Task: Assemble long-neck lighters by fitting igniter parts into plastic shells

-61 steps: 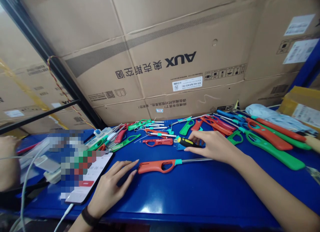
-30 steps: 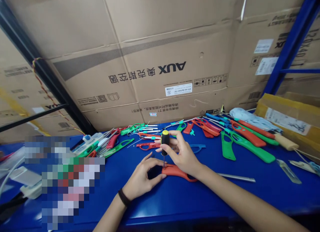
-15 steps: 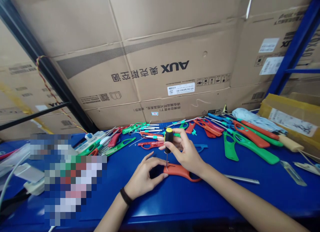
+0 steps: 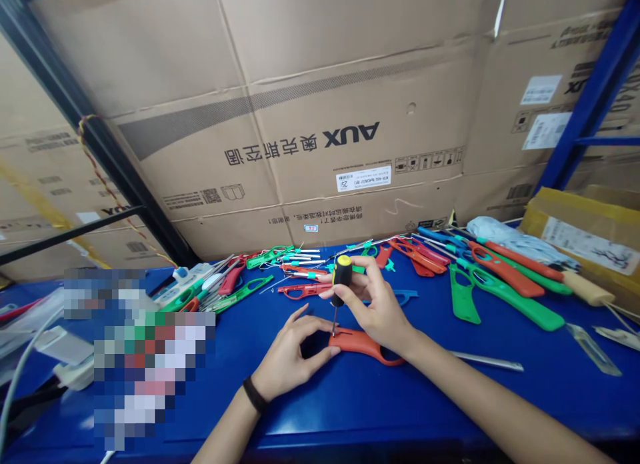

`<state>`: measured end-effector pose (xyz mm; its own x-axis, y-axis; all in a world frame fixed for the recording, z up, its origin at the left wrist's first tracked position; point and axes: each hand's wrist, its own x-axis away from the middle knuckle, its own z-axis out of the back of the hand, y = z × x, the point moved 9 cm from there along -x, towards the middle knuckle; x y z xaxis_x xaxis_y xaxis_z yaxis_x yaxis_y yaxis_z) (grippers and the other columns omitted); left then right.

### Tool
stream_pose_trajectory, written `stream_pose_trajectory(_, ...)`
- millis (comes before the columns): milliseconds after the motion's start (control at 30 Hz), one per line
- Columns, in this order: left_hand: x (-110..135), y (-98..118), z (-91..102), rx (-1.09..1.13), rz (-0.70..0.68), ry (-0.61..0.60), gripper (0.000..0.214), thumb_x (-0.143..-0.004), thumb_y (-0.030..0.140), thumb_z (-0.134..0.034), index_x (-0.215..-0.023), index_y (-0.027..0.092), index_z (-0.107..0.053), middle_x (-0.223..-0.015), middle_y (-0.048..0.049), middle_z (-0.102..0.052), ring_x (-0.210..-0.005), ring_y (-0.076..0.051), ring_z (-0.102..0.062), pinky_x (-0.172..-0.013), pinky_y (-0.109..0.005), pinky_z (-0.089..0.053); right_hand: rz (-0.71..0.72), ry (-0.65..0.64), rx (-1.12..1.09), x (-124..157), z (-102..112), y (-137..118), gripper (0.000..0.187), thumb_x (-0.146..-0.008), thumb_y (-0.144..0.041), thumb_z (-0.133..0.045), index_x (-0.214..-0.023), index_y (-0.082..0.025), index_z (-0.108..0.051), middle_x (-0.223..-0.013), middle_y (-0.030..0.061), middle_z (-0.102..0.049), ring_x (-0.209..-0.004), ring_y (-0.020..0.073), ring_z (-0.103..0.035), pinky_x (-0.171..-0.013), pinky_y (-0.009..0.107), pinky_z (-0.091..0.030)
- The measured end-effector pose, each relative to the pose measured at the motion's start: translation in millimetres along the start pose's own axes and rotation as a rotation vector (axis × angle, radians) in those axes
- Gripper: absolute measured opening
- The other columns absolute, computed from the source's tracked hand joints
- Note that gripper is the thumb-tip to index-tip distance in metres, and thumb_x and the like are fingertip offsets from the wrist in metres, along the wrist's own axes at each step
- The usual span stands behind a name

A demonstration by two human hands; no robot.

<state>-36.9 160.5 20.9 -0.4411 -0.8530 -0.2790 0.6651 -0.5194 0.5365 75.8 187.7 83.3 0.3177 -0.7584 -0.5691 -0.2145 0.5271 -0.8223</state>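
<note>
My right hand [image 4: 381, 303] grips a black screwdriver with a yellow cap [image 4: 341, 277], held upright with its tip down on the rear end of an orange long-nosed lighter [image 4: 367, 346]. The lighter lies flat on the blue table [image 4: 380, 404], its thin metal tube [image 4: 487, 361] pointing right. My left hand [image 4: 293, 352] curls round the lighter's left end, fingers pinched on it. A dark band sits on my left wrist.
Several red, green and blue lighter shells and metal tubes [image 4: 493, 285] lie scattered across the back of the table. Big cardboard boxes [image 4: 320, 137] wall off the rear. A yellow-brown box [image 4: 585, 241] stands at the right, a blurred-out patch and cables at the left.
Two seconds ago my right hand was taking the screwdriver off the table and my left lay open. Both hands have since closed on the lighter; in the last half second almost nothing moved.
</note>
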Motion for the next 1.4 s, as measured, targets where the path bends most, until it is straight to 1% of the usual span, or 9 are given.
stream_pose_trajectory(200,-2.0,-1.3,-1.3,-0.001,0.000,0.005,0.020,-0.082,0.035,-0.063,-0.100,0.026,-0.061,-0.104,0.0016,-0.070,-0.101,-0.018,-0.064,-0.114,-0.050,-0.014,-0.017,-0.013,0.020,1.5,-0.8,4.8,0.027,-0.088,-0.029,-0.055,-0.106,-0.023,-0.036,-0.099,0.0075,-0.071,-0.082,0.0174,-0.070,-0.073,0.033,-0.058)
stream_pose_trajectory(400,-0.2,-1.9,-1.3,0.001,-0.001,0.004,0.020,-0.082,0.036,-0.063,-0.100,0.027,-0.061,-0.105,0.0024,-0.070,-0.102,-0.018,-0.063,-0.115,-0.049,-0.013,-0.004,-0.034,0.038,2.0,-3.1,4.2,0.028,-0.088,-0.029,-0.056,-0.108,-0.024,-0.036,-0.103,0.0073,-0.070,-0.086,0.0174,-0.070,-0.075,0.034,-0.057)
stream_pose_trajectory(533,0.1,-2.0,-1.2,-0.004,0.000,0.007,0.021,-0.083,0.036,-0.063,-0.102,0.027,-0.059,-0.105,0.0032,-0.070,-0.102,-0.017,-0.063,-0.116,-0.048,-0.013,-0.019,-0.043,0.031,2.7,-4.8,9.0,0.030,-0.088,-0.030,-0.056,-0.109,-0.025,-0.036,-0.105,0.0075,-0.069,-0.090,0.0188,-0.069,-0.075,0.035,-0.057)
stream_pose_trajectory(700,-0.2,-2.7,-1.8,-0.026,0.004,0.009,0.024,-0.083,0.039,-0.061,-0.103,0.026,-0.059,-0.107,0.0016,-0.069,-0.112,-0.020,-0.058,-0.115,-0.049,-0.017,-0.018,-0.063,0.024,4.8,-8.6,11.4,0.029,-0.088,-0.029,-0.056,-0.108,-0.025,-0.036,-0.104,0.0065,-0.068,-0.091,0.0182,-0.068,-0.078,0.035,-0.057)
stream_pose_trajectory(833,0.8,-4.0,-1.9,-0.042,0.004,0.012,0.026,-0.083,0.040,-0.061,-0.105,0.026,-0.059,-0.108,0.0004,-0.068,-0.117,-0.022,-0.055,-0.115,-0.049,-0.017,-0.033,-0.075,0.029,5.6,-11.6,11.7,0.029,-0.088,-0.030,-0.056,-0.107,-0.024,-0.035,-0.105,0.0076,-0.066,-0.092,0.0191,-0.068,-0.078,0.036,-0.057)
stream_pose_trajectory(1033,0.6,-3.4,-3.8,-0.039,-0.009,-0.001,0.023,-0.084,0.037,-0.061,-0.105,0.027,-0.060,-0.107,0.0024,-0.069,-0.108,-0.019,-0.060,-0.116,-0.049,-0.013,-0.052,-0.093,0.065,6.4,-14.3,15.0,0.030,-0.088,-0.031,-0.055,-0.107,-0.024,-0.033,-0.105,0.0077,-0.065,-0.094,0.0193,-0.067,-0.079,0.036,-0.056)
stream_pose_trajectory(1133,0.1,-3.8,-3.2,-0.037,-0.002,0.006,0.025,-0.083,0.038,-0.062,-0.105,0.026,-0.060,-0.107,0.0011,-0.069,-0.109,-0.020,-0.059,-0.116,-0.049,-0.015,-0.044,-0.094,0.082,6.7,-13.8,14.7,0.030,-0.088,-0.030,-0.055,-0.107,-0.024,-0.033,-0.106,0.0078,-0.065,-0.095,0.0191,-0.067,-0.080,0.035,-0.056)
stream_pose_trajectory(1233,-0.1,-3.7,-1.8,-0.031,0.006,0.016,0.028,-0.082,0.040,-0.062,-0.106,0.026,-0.060,-0.108,-0.0006,-0.069,-0.109,-0.021,-0.060,-0.115,-0.050,-0.016,-0.009,-0.067,0.064,6.0,-9.6,8.5,0.030,-0.088,-0.031,-0.055,-0.107,-0.024,-0.033,-0.105,0.0078,-0.066,-0.095,0.0194,-0.067,-0.079,0.036,-0.056)
stream_pose_trajectory(1400,0.0,0.8,-0.3,-0.019,-0.011,0.018,0.026,-0.083,0.038,-0.062,-0.106,0.026,-0.060,-0.107,-0.0008,-0.070,-0.103,-0.020,-0.063,-0.114,-0.050,-0.018,0.008,-0.026,0.044,4.1,-1.6,0.0,0.026,-0.090,-0.031,-0.051,-0.107,-0.024,-0.032,-0.104,0.0098,-0.068,-0.085,0.0186,-0.070,-0.074,0.038,-0.058)
